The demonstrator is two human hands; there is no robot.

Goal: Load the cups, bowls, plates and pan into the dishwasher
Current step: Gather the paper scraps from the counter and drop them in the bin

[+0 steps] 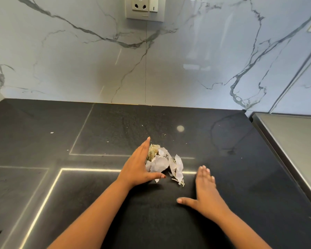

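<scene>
No cups, bowls, plates, pan or dishwasher are in view. A crumpled wad of white paper with greenish-brown scraps lies in the middle of the black countertop. My left hand stands on edge against the wad's left side, fingers straight and thumb stretched under its near edge. My right hand lies flat and palm-down on the counter, just right of the wad and apart from it, fingers straight, thumb spread out to the left.
Small crumbs are scattered on the counter behind the wad. A marble backsplash with a socket and switch rises at the back. A grey surface adjoins the counter on the right.
</scene>
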